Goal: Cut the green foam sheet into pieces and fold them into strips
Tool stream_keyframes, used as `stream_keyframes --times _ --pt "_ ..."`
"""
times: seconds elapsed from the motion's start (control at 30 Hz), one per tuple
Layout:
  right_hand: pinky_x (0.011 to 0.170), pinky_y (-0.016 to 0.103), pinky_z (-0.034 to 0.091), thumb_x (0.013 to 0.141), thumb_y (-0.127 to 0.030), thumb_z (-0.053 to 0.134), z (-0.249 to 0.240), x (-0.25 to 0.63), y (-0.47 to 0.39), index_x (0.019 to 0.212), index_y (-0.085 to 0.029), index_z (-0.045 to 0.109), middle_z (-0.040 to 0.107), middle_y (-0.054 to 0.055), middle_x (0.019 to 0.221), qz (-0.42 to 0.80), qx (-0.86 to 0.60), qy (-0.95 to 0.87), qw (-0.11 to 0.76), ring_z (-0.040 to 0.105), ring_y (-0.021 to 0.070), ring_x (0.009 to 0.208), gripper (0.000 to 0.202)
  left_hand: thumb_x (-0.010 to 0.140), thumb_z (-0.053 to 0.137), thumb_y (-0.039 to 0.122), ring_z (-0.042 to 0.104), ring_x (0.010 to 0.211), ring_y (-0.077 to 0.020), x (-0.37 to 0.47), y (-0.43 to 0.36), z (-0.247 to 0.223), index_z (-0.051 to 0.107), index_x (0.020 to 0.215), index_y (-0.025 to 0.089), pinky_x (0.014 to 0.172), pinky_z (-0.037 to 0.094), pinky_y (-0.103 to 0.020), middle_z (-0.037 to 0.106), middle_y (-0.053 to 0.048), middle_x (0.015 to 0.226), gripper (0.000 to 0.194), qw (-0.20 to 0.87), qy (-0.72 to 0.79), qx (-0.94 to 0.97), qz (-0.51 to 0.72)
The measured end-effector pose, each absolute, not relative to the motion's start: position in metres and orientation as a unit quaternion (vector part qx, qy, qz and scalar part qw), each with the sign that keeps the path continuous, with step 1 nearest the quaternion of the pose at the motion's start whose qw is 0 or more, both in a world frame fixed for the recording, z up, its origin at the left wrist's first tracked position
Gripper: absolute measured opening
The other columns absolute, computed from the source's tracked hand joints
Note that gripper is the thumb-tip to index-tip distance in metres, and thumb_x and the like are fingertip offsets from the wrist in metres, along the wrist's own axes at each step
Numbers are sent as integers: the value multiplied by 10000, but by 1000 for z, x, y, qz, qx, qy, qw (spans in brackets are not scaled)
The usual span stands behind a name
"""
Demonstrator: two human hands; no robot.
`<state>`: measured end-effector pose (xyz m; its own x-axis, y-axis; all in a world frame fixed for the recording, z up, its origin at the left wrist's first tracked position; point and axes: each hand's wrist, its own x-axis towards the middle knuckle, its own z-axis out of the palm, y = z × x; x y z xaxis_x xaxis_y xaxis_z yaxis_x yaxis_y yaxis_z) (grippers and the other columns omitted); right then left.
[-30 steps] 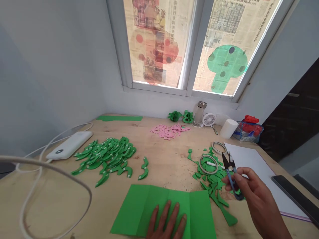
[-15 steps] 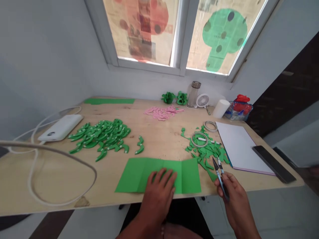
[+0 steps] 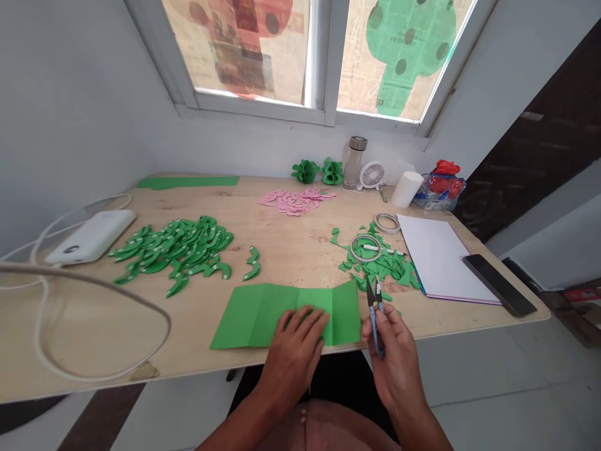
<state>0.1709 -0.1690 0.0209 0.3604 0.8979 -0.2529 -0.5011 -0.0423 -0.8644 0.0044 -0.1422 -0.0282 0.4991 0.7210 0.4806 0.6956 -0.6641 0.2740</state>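
A creased sheet of green paper [image 3: 277,313] lies at the table's front edge, its folds running front to back. My left hand [image 3: 295,344] rests flat on it with the fingers stretched out. Just past the sheet's right end, my right hand [image 3: 394,344] is closed round a pair of thread snips [image 3: 374,319], blades apart and pointing away from me. Beyond the blades is a heap of green paper scraps [image 3: 387,266]. To the left lies a pile of curved green cut-outs [image 3: 181,244] with small white patches, and a smaller group of them [image 3: 252,263] sits apart.
Pink cut-outs [image 3: 298,200] and green paper flowers [image 3: 305,171] lie farther back, near a glass bottle [image 3: 353,166] and a small fan [image 3: 372,175]. Tape rolls [image 3: 366,248], white paper [image 3: 446,260] and a phone [image 3: 498,285] are on the right. A cable loops from the white power bank [image 3: 91,238].
My right hand has moved left with the thread snips, closer to the green sheet's right end. The left hand stays on the sheet. The whole view has shifted slightly.
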Motion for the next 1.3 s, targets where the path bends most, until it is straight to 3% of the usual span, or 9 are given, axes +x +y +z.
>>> stream_keyframes --times 0.13,0.23,0.37,0.5,0.63,0.8,0.97,1.13,1.3 --pt "642 223 410 769 -441 736 20 156 -166 817 -226 590 567 -59 589 568 -445 -221 656 472 101 569 265 882 446 136 593 1111 -215 3 -142 -30 310 1420 149 929 474 -391 654 -107 1186 555 69 429 835 337" --pt "751 277 442 775 -455 725 14 146 -166 781 -225 572 555 -67 566 592 -430 -225 643 454 102 545 276 848 423 95 599 1096 -199 0 -141 -28 209 1471 189 890 505 -349 628 -100 1218 665 100 418 826 364" --pt "853 322 434 791 -453 710 6 142 -166 781 -225 581 555 -69 571 606 -425 -218 636 460 107 567 262 827 382 54 617 1020 -189 -4 -139 -24 329 1427 224 866 515 -334 653 -72 1110 626 91 404 842 346" --pt "808 307 436 788 -454 714 5 143 -167 791 -227 589 553 -66 576 598 -433 -214 639 457 113 574 259 862 390 68 623 940 -202 -12 -136 -24 581 1152 193 898 499 -382 666 -69 951 369 -3 402 851 339" --pt "692 264 415 809 -445 696 6 148 -170 818 -225 598 560 -55 586 595 -443 -207 638 472 117 598 242 874 420 66 625 880 -190 -17 -130 -25 605 1090 191 882 500 -373 668 -48 877 311 -70 402 850 334" --pt "650 252 398 785 -479 710 6 160 -178 882 -215 610 585 -38 612 585 -503 -207 602 482 124 610 298 846 423 42 612 777 -179 -16 -126 -25 611 1150 198 781 516 -330 640 -34 789 390 -76 442 830 333" --pt "613 235 390 741 -487 748 3 169 -187 929 -203 612 592 -34 629 574 -547 -214 571 477 117 598 366 785 432 20 619 883 -213 -12 -131 -25 605 1199 216 767 534 -339 650 -82 952 489 -66 461 828 313" --pt "595 235 388 761 -500 724 -5 167 -198 925 -189 607 594 -27 634 563 -577 -238 541 471 110 572 370 840 478 39 541 1182 -276 -13 -136 -28 641 1073 188 905 521 -408 586 -146 1238 321 -78 434 839 318" --pt "564 231 372 767 -505 715 -11 163 -205 918 -182 593 592 -28 629 562 -587 -237 532 460 98 545 377 872 472 44 614 1111 -240 -20 -133 -35 629 1085 180 873 536 -362 660 -112 1188 298 -97 400 857 309"
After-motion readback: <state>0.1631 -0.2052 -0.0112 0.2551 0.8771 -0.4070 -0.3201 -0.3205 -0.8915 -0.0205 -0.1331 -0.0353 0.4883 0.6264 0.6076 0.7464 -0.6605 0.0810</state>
